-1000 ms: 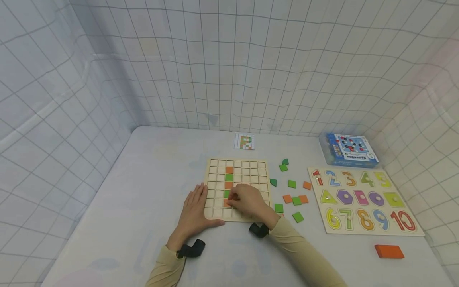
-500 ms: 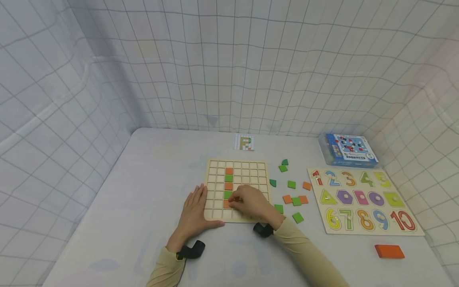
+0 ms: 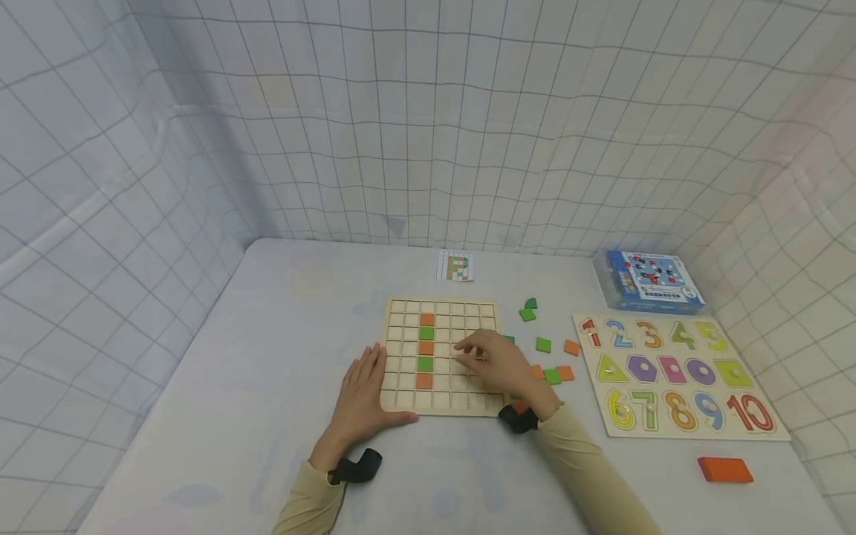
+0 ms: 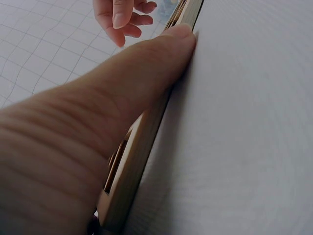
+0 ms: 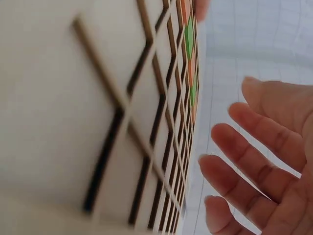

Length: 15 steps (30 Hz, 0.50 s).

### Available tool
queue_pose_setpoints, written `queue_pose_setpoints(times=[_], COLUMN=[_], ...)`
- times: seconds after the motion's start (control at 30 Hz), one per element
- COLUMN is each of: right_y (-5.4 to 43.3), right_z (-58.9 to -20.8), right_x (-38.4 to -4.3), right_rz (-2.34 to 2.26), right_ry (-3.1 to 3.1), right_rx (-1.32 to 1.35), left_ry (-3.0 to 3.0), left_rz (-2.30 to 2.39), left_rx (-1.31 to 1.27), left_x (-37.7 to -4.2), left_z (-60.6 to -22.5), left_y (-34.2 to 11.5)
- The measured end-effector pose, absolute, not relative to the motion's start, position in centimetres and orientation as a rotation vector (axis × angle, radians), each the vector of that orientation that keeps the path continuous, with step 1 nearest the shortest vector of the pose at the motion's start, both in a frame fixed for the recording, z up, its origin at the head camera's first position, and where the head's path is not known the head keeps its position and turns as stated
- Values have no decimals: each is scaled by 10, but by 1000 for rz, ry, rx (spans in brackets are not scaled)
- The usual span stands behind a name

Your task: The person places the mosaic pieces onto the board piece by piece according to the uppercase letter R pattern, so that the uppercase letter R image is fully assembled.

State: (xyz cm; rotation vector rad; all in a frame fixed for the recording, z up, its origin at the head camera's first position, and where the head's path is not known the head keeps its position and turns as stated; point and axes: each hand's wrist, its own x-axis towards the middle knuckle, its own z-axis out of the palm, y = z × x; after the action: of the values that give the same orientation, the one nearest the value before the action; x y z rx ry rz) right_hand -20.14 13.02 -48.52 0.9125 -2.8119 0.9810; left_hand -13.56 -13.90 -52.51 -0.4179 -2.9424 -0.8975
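A wooden grid board lies flat on the table. In one column sit three orange square tiles, the nearest orange tile among them, alternating with two green tiles, such as the lower green tile. My left hand rests at the board's near left corner, fingers straight along the left side and thumb along the near edge. Over the board's right half hovers my right hand, its fingers loosely bent. The right wrist view shows those fingers apart from the board and holding nothing.
Loose green and orange tiles, including a green tile, lie right of the board. Behind it is a small pattern card. Farther right are a number puzzle board, a blue box and an orange block.
My right hand has let go of the nearest orange tile, which now sits in its cell, and has moved right and slightly away from me. My left hand has stayed put.
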Motion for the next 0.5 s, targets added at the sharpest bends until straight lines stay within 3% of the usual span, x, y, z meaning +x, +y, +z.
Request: queue_pose_setpoints(times=[0.5], right_y=[204], right_z=[-478], right_x=[-211], right_rz=[897], right_ry=[-2639], right_rx=[478], left_ry=[-2938], left_rz=[-901], left_rx=[-425], left_x=[-135], left_z=[-525], left_y=[-139])
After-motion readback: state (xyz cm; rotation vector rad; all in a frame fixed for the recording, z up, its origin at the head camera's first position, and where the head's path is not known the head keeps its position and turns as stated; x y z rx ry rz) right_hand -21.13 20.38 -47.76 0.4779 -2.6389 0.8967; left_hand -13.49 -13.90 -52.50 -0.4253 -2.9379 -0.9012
